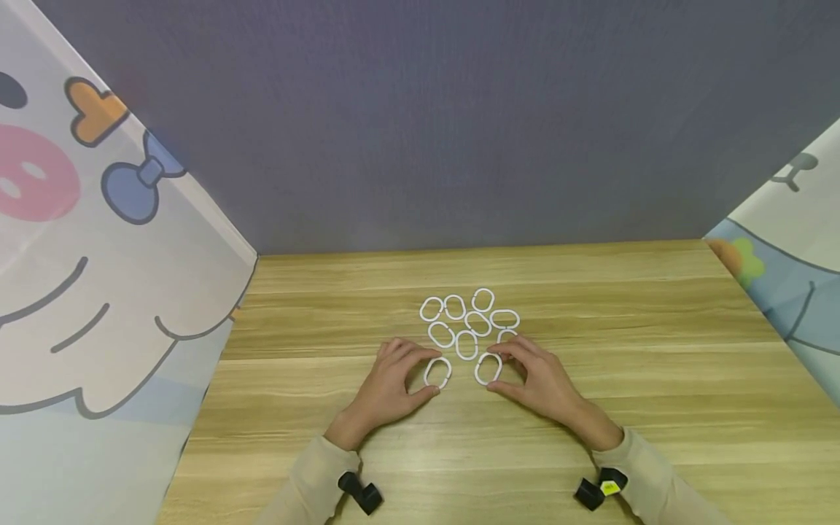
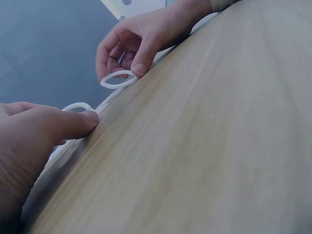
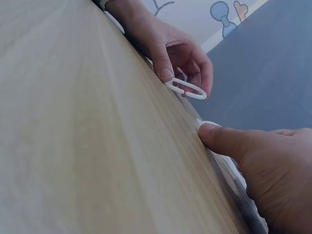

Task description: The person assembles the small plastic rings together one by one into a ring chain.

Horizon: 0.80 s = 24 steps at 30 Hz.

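Between the thumb and index finger of my left hand (image 1: pixel 387 383) is a white oval plastic link (image 1: pixel 450 370), pinched at its ends. A matching white link (image 1: pixel 477 372) is held the same way by my right hand (image 1: pixel 541 379). The two links are apart, a short way from each other over the table. In the right wrist view, a small gap shows in the side of the left hand's link (image 3: pixel 197 97). The left wrist view shows the right hand's link (image 2: pixel 117 87) tilted near the tabletop. Just beyond both hands lie several loose white links (image 1: pixel 504 310), one partly hidden by the right fingers.
The wooden table (image 1: pixel 295 306) runs back to a dark grey panel (image 1: pixel 459 131). Cartoon-printed panels stand at the left (image 1: pixel 164 292) and right (image 1: pixel 787 240). Each sleeve cuff carries a black wrist device, on the left (image 1: pixel 361 494) and on the right (image 1: pixel 590 494).
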Tool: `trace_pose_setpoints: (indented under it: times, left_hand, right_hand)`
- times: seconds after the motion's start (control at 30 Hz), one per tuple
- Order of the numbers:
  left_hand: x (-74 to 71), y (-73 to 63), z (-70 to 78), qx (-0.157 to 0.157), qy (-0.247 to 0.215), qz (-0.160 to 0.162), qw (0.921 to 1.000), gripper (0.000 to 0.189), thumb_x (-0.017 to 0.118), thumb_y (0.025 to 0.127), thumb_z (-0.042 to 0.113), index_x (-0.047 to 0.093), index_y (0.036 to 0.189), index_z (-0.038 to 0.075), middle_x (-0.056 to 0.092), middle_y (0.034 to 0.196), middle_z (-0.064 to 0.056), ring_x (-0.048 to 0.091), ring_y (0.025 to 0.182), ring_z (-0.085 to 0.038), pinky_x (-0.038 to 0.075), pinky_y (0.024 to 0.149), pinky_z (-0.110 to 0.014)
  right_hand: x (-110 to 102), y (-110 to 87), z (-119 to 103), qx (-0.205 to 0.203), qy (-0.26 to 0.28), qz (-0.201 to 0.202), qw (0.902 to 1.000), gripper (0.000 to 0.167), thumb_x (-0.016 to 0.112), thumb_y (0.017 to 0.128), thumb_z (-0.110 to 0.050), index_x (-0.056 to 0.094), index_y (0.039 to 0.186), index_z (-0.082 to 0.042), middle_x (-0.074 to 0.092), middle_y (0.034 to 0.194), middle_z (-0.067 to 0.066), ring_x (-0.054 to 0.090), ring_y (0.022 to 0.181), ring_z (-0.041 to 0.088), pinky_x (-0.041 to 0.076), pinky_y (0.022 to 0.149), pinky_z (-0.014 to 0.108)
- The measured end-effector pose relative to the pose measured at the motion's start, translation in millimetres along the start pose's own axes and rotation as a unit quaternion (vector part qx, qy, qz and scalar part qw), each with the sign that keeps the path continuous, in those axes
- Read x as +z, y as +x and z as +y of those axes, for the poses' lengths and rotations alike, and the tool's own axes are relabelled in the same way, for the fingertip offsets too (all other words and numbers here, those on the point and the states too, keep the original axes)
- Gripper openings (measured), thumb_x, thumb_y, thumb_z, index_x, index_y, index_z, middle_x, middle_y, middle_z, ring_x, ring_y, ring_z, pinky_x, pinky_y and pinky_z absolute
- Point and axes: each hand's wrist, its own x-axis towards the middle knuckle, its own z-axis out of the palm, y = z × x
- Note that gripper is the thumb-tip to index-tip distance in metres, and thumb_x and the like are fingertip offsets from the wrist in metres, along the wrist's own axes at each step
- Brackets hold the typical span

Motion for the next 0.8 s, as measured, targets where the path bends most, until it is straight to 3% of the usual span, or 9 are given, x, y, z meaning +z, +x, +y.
trace_pose_setpoints:
  times: [0.2,0.37,0.5,0.8]
  left_hand:
    - [-0.1,-0.2,1.3,0.010,-0.014,0.016,0.9997,0.057,0.100,0.083,0.032,0.078,0.134,0.018,0.078,0.109,0.006,0.065,0.101,-0.014,0.052,0.100,-0.045]
    - [-0.2,0.8,3.0,-0.002,-0.038,0.022,0.9991,0.060,0.102,0.079,0.029,0.080,0.133,0.015,0.076,0.098,0.008,0.067,0.090,-0.007,0.058,0.085,-0.033]
    - [-0.2,1.7,4.0,-0.015,-0.084,0.033,0.9958,0.055,0.102,0.080,0.019,0.081,0.130,0.012,0.078,0.093,0.007,0.066,0.080,-0.003,0.056,0.069,-0.023]
    - [0.4,2.3,5.4,-0.053,-0.134,0.081,0.9863,0.027,0.091,0.091,0.006,0.085,0.117,0.011,0.084,0.093,-0.001,0.075,0.078,-0.006,0.061,0.068,-0.023]
  right_hand:
    - [0.1,-0.5,0.6,-0.009,0.031,0.008,0.9995,0.060,0.105,0.072,-0.019,0.079,0.125,-0.016,0.059,0.080,-0.010,0.045,0.065,-0.002,0.037,0.058,0.013]
    - [-0.3,0.7,-0.6,0.004,0.093,0.012,0.9956,0.055,0.102,0.074,-0.002,0.080,0.124,-0.011,0.069,0.082,-0.008,0.050,0.063,-0.002,0.042,0.054,0.013]
    - [-0.4,0.6,-1.6,0.011,0.133,0.014,0.9910,0.049,0.099,0.076,0.004,0.082,0.121,-0.005,0.076,0.084,-0.005,0.060,0.065,0.000,0.050,0.055,0.015]
    - [0.9,0.0,-1.6,0.025,0.195,0.025,0.9801,0.036,0.093,0.079,0.013,0.084,0.112,0.003,0.081,0.083,0.004,0.069,0.066,0.006,0.057,0.057,0.018]
